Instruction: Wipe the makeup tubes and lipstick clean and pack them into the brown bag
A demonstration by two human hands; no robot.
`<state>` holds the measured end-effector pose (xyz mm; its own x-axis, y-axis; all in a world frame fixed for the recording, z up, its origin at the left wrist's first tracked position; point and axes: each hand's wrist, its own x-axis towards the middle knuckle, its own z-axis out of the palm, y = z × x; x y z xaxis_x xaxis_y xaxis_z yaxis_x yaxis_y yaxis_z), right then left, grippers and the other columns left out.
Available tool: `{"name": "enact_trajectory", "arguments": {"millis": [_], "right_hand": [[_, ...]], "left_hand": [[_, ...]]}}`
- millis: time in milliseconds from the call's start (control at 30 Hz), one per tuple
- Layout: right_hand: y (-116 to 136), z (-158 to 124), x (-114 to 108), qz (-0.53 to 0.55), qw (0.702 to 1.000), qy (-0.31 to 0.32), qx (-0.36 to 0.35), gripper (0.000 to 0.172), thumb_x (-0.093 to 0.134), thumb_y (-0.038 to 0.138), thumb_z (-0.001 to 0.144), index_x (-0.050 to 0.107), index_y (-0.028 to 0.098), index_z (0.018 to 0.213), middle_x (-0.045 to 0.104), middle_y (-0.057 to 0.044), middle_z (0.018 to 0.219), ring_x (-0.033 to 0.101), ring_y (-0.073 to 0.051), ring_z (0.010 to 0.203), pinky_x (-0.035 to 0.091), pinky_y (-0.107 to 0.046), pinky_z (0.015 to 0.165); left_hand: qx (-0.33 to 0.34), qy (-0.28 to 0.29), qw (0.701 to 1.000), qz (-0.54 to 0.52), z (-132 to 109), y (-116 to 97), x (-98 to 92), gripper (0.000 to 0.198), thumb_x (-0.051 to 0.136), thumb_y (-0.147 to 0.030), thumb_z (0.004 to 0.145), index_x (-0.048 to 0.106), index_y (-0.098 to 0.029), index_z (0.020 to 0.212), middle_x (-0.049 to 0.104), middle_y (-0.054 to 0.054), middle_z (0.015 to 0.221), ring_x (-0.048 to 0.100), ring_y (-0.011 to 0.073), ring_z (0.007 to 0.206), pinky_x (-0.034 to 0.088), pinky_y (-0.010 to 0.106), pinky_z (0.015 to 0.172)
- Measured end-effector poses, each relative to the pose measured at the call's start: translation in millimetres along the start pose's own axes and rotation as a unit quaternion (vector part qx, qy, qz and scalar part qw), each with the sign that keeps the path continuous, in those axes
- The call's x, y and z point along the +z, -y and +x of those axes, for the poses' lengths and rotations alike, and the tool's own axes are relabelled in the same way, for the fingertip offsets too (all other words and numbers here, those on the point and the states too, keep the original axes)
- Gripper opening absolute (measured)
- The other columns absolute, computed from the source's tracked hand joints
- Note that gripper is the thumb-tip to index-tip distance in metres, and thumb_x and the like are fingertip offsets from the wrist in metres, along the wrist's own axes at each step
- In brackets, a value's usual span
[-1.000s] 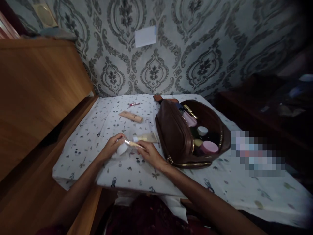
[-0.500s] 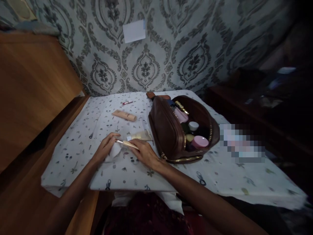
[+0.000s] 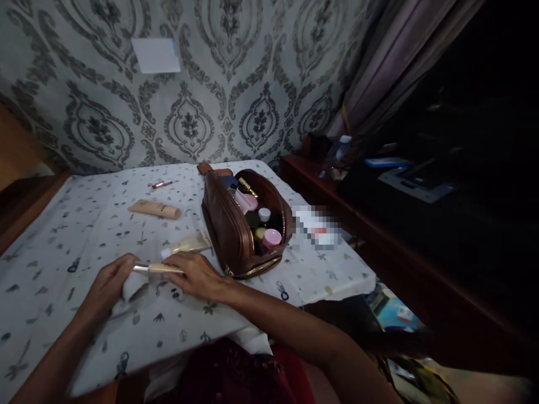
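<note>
My right hand (image 3: 196,276) is closed on the wooden handle of a makeup brush (image 3: 159,269), which lies level just above the patterned cloth. The brush tip goes into a white tissue (image 3: 133,287) that my left hand (image 3: 105,289) is closed around. A pale cream tube (image 3: 188,244) lies just beyond my hands. Right of them an open brown cosmetics bag (image 3: 229,230) holds several jars and bottles, among them a pink-lidded jar (image 3: 272,238).
A beige tube (image 3: 154,209) and a small pink stick (image 3: 161,184) lie farther back on the table (image 3: 50,235). A dark wooden shelf (image 3: 379,224) with clutter runs along the right. A white note (image 3: 155,55) hangs on the patterned wall.
The view has swung to the right, so table and bag now sit further left in the picture. Both hands keep their hold on brush and tissue.
</note>
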<state>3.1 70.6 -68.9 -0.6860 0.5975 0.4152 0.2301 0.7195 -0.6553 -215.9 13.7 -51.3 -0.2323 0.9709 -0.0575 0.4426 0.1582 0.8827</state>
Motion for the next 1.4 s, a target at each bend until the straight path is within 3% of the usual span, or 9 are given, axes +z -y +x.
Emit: {"name": "enact_trajectory", "arguments": {"millis": [133,233,333,600,833,1167,1400], "right_hand": [[-1,1,0,0.019,1.000,-0.007,0.013,0.016,0.061,0.024,0.093,0.065,0.016,0.106,0.071,-0.006,0.098,0.065,-0.018,0.088,0.047,-0.026,0.079],[-3,2,-1,0.034,0.999,-0.018,0.022,0.017,0.061,0.025,0.093,0.066,0.015,0.107,0.071,-0.008,0.099,0.066,-0.019,0.089,0.047,-0.027,0.080],[-4,2,-2,0.055,0.998,-0.028,0.025,0.018,0.058,0.024,0.094,0.065,0.015,0.108,0.071,-0.009,0.099,0.066,-0.020,0.089,0.047,-0.029,0.080],[-4,4,-2,0.064,0.998,-0.024,0.009,0.020,0.048,0.027,0.099,0.065,0.018,0.106,0.071,-0.008,0.095,0.066,-0.020,0.087,0.048,-0.030,0.076],[-4,4,-3,0.059,0.998,-0.034,0.000,0.017,0.055,0.022,0.093,0.065,0.019,0.107,0.068,-0.007,0.095,0.065,-0.020,0.086,0.050,-0.032,0.077],[-7,4,-1,0.073,0.996,-0.049,-0.007,0.022,0.058,0.018,0.088,0.065,0.020,0.109,0.070,-0.007,0.098,0.067,-0.021,0.089,0.052,-0.032,0.080],[-4,4,-1,0.083,0.995,-0.046,0.020,0.021,0.057,0.026,0.092,0.066,0.021,0.110,0.072,-0.008,0.105,0.068,-0.022,0.097,0.054,-0.033,0.084]], "left_hand": [[0.019,-0.005,1.000,-0.005,1,-1,0.1,0.050,0.051,-0.068,0.082,0.062,-0.020,0.075,0.057,-0.002,0.060,0.049,0.0160,0.057,0.040,0.024,0.051],[0.037,0.015,0.999,-0.019,-1,-7,-0.9,0.051,0.055,-0.066,0.081,0.066,-0.020,0.102,0.069,0.002,0.083,0.059,0.0196,0.073,0.046,0.025,0.062],[0.036,0.050,0.996,-0.059,-3,-11,-1.2,0.059,0.065,-0.059,0.077,0.059,-0.021,0.122,0.068,0.003,0.096,0.060,0.0197,0.078,0.046,0.025,0.064],[0.035,0.058,0.988,-0.136,0,-1,1.0,0.041,0.062,-0.056,0.083,0.061,-0.019,0.100,0.056,-0.002,0.076,0.046,0.0114,0.060,0.035,0.021,0.054],[0.025,0.028,0.990,-0.137,5,7,4.8,0.045,0.055,-0.062,0.086,0.052,-0.018,0.075,0.042,-0.006,0.058,0.035,0.0090,0.051,0.026,0.022,0.047],[0.030,0.015,0.988,-0.153,4,1,5.1,0.046,0.056,-0.062,0.084,0.049,-0.018,0.069,0.040,-0.006,0.058,0.034,0.0084,0.051,0.026,0.021,0.047],[0.027,0.032,0.987,-0.153,4,5,3.5,0.046,0.056,-0.062,0.085,0.046,-0.019,0.070,0.039,-0.006,0.057,0.033,0.0082,0.050,0.024,0.021,0.045]]}}
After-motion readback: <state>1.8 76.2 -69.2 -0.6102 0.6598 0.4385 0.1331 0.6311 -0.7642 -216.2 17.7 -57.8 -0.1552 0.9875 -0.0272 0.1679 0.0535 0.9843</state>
